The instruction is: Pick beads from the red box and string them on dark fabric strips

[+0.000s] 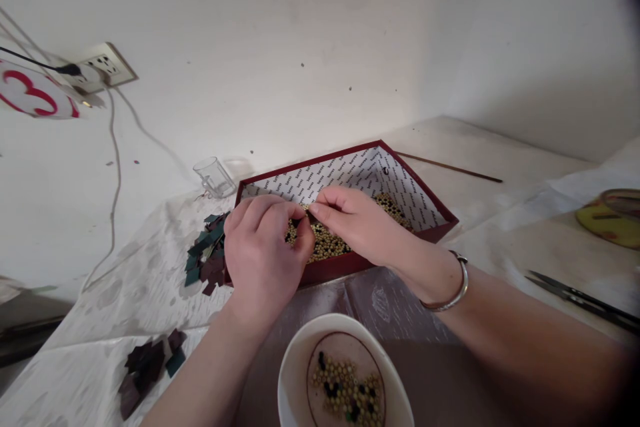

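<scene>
My left hand (pixel 265 247) is over the near left part of a red-rimmed box (pixel 310 177), its thumb and forefinger curled together. Close beside it, the fingertips of my right hand (pixel 357 220) are pinched together above the same box. Whatever is between the fingers of either hand is too small to make out. Many yellowish and black beads (pixel 327 243) cover the floor of the box, partly hidden by my hands. In front of the box, near me, stands a white bowl (pixel 287 373) holding more yellowish and black beads (pixel 345 387).
Dark green and maroon pieces (pixel 205 253) lie left of the box, with a second pile (pixel 147 370) nearer me. A glass mug (pixel 214 177) stands behind. At right are a thin stick (pixel 450 167), black scissors (pixel 585 297) and a yellow round object (pixel 607 220).
</scene>
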{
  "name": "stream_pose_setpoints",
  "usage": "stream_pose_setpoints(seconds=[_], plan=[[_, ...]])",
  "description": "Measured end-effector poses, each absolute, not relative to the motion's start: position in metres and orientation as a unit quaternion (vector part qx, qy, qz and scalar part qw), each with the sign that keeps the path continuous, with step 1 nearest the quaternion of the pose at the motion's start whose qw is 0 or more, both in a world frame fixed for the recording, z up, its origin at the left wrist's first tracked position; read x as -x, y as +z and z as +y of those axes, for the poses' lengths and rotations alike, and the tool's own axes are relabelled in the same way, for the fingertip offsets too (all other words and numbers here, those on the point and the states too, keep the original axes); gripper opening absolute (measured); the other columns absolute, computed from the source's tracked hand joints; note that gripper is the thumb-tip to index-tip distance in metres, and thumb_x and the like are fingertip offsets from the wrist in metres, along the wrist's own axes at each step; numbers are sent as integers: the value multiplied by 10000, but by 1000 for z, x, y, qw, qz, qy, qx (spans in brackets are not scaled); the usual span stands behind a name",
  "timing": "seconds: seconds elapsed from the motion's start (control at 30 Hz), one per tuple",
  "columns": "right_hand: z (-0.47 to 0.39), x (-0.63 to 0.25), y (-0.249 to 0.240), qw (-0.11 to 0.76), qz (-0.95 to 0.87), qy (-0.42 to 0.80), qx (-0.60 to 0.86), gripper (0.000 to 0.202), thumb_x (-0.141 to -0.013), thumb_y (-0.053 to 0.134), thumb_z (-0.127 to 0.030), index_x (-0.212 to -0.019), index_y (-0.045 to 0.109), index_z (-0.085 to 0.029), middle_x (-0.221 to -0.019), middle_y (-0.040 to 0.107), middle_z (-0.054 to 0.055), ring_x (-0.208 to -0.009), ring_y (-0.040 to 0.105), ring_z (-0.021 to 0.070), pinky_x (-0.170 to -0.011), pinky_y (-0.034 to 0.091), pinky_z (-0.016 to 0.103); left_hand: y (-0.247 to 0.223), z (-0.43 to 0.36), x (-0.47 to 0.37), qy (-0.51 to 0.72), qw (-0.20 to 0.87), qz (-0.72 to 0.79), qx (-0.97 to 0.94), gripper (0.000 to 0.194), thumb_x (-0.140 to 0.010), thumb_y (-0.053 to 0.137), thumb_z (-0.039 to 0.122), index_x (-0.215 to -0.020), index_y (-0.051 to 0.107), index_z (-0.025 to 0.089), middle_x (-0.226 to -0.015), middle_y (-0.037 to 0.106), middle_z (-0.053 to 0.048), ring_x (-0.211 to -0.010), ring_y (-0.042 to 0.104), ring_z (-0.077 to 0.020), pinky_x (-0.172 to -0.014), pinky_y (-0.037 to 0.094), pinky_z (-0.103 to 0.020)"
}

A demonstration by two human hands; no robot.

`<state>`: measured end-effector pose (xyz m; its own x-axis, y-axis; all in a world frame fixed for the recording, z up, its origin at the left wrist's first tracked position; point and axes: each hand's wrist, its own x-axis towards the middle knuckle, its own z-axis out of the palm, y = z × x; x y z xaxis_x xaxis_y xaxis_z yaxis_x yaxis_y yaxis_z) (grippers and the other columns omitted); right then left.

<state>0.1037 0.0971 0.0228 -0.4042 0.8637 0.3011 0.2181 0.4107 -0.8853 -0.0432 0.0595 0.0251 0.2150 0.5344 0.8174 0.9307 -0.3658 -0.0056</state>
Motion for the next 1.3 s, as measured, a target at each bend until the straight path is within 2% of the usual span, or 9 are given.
stream_pose_setpoints(seconds=[1.0,1.3], plan=[[97,-103,23,411,-737,389,371,287,-841,446,-334,-602,384,-187,-561,354,-52,-551,335,86,-532,267,256,28,58,43,-348,285,-504,737,35,-714,592,157,-714,595,192,-810,640,-40,-808,565,-205,-755,447,-379],[98,-103,23,408,-737,386,376,271,-836,451,-324,-608,403,-186,-573,356,-47,-561,346,91,-520,268,258,26,58,43,-368,263,-483,750,73,-730,599,145,-789,612,184,-839,641,-43,-829,568,-191,-779,455,-362]])
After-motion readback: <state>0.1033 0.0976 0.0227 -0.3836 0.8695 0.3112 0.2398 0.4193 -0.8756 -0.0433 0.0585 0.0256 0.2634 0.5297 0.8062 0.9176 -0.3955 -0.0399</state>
